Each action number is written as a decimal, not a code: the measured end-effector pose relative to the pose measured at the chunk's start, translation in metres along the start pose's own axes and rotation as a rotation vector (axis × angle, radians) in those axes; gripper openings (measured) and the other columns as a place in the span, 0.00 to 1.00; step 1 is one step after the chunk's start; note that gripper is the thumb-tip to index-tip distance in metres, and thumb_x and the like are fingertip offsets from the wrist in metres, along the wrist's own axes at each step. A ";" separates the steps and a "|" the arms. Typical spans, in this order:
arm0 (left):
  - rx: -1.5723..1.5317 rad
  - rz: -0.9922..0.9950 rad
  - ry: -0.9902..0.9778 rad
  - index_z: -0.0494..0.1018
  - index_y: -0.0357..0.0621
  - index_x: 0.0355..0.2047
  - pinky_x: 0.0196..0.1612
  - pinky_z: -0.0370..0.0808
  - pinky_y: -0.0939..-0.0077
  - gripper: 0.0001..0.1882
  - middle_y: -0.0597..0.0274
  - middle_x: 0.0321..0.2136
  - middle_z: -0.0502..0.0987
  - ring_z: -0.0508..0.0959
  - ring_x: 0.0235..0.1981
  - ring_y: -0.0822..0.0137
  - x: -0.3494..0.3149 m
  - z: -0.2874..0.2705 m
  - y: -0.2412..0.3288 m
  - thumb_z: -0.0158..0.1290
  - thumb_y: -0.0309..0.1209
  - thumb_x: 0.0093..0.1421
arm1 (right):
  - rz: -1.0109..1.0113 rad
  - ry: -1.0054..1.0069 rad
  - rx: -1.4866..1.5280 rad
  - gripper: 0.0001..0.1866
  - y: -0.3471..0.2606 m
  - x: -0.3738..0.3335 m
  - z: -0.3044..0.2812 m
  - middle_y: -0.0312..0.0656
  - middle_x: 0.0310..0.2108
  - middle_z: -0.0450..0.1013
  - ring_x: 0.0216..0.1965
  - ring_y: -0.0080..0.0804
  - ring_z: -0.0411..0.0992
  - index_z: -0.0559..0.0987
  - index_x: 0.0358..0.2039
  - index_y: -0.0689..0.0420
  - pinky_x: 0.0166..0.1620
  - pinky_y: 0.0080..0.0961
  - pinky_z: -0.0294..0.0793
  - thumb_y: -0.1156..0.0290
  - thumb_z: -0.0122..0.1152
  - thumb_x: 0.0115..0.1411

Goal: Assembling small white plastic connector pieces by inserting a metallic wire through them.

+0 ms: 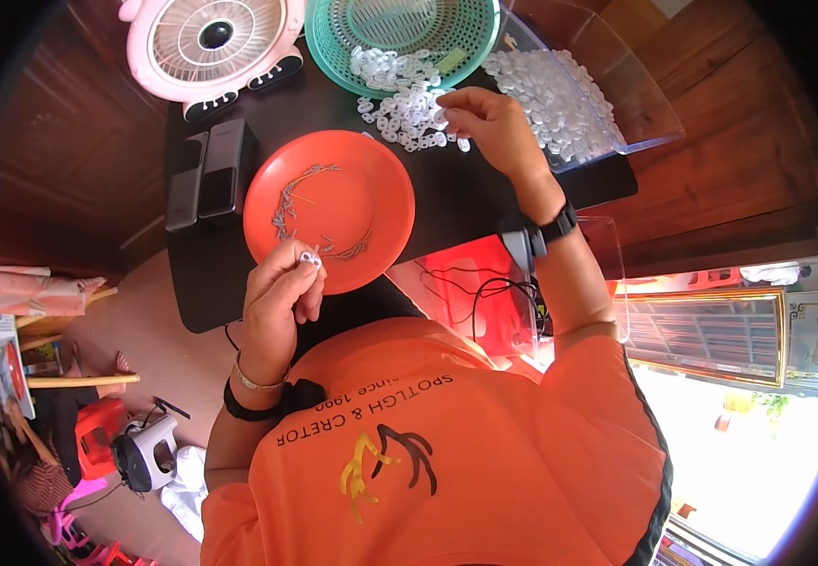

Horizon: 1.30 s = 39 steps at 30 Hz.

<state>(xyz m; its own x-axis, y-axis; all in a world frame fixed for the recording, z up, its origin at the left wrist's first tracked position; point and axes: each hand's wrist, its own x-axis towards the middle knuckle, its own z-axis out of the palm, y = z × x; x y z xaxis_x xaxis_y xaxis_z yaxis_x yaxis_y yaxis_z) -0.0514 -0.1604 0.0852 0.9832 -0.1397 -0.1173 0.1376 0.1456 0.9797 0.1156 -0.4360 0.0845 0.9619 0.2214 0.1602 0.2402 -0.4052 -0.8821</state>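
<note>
My left hand [281, 294] is closed in a pinch on a small white plastic piece with holes [311, 258], above the near rim of a round orange plate [380, 193]. Short grey metal pins [283, 209] lie in a loose curve inside that plate. At the far side of the table, my right hand [495, 130] is at the edge of a heap of similar white plastic pieces [409, 115]. Its thumb and index finger are bent together, and whether a piece sits between them is too small to make out.
A green basket [326, 42] stands behind the heap. Right of it, a clear bin [649, 123] holds many white pieces. A pink fan [149, 71] and two dark phone-like devices [224, 170] occupy the left of the black table [203, 274].
</note>
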 end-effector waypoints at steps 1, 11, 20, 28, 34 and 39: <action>-0.007 0.028 -0.007 0.67 0.41 0.25 0.18 0.55 0.85 0.11 0.69 0.14 0.64 0.63 0.14 0.79 0.001 0.002 0.002 0.43 0.33 0.61 | -0.006 -0.037 0.167 0.10 -0.008 -0.006 0.005 0.37 0.31 0.77 0.31 0.20 0.75 0.79 0.39 0.65 0.35 0.17 0.73 0.74 0.58 0.58; -0.032 0.163 -0.098 0.68 0.40 0.28 0.21 0.60 0.85 0.10 0.64 0.20 0.71 0.69 0.18 0.77 0.009 0.007 0.008 0.43 0.33 0.63 | 0.024 -0.275 0.747 0.09 -0.071 -0.071 0.074 0.40 0.33 0.78 0.34 0.24 0.77 0.78 0.42 0.62 0.38 0.17 0.75 0.77 0.57 0.60; -0.094 0.182 -0.051 0.67 0.39 0.27 0.23 0.65 0.82 0.13 0.52 0.26 0.75 0.73 0.21 0.68 0.004 0.002 -0.003 0.41 0.36 0.61 | -0.142 -0.318 0.765 0.09 -0.070 -0.079 0.105 0.39 0.33 0.77 0.35 0.23 0.76 0.79 0.41 0.63 0.42 0.21 0.76 0.80 0.58 0.59; -0.294 0.154 -0.187 0.65 0.41 0.25 0.23 0.65 0.81 0.11 0.53 0.24 0.75 0.73 0.20 0.69 0.005 -0.006 -0.009 0.42 0.35 0.60 | -0.093 -0.565 0.960 0.06 -0.070 -0.077 0.102 0.41 0.30 0.74 0.31 0.27 0.75 0.77 0.38 0.65 0.37 0.23 0.76 0.79 0.57 0.60; -0.230 0.154 -0.082 0.66 0.40 0.26 0.22 0.63 0.82 0.12 0.60 0.19 0.70 0.70 0.18 0.72 0.006 0.000 -0.010 0.42 0.35 0.62 | 0.037 -0.457 0.829 0.05 -0.060 -0.071 0.100 0.33 0.28 0.75 0.28 0.17 0.72 0.77 0.34 0.60 0.34 0.16 0.75 0.72 0.60 0.60; -0.009 0.090 0.085 0.67 0.40 0.26 0.20 0.59 0.85 0.11 0.68 0.15 0.66 0.65 0.17 0.78 0.002 0.005 -0.008 0.45 0.33 0.62 | 0.129 -0.411 0.742 0.10 -0.063 -0.069 0.099 0.33 0.30 0.75 0.30 0.16 0.72 0.79 0.42 0.61 0.37 0.15 0.75 0.74 0.58 0.61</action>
<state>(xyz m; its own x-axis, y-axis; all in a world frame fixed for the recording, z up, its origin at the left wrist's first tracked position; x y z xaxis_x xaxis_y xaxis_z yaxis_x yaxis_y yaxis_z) -0.0508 -0.1664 0.0776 0.9982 -0.0418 -0.0426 0.0489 0.1628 0.9855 0.0208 -0.3385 0.0850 0.8178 0.5755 -0.0078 -0.1532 0.2046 -0.9668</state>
